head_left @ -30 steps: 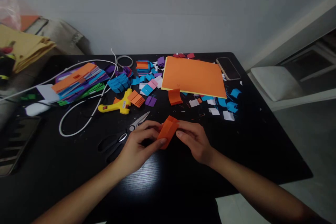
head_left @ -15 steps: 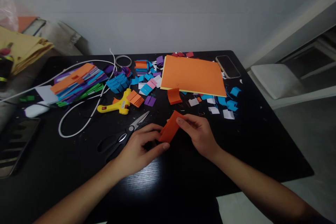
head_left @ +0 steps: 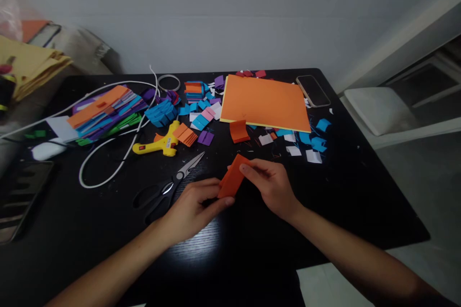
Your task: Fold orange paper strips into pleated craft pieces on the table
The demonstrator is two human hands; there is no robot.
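Over the table [head_left: 334, 201], the right hand [head_left: 276, 184] and left hand [head_left: 190, 210] clamp the orange strip [head_left: 232, 180] between thumbs and fingers at its far and near ends, so uneven pressure might crease it askew.

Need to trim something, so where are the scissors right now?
In the head view, the scissors lie on the black table, left of centre, between the left hand and the yellow glue gun.
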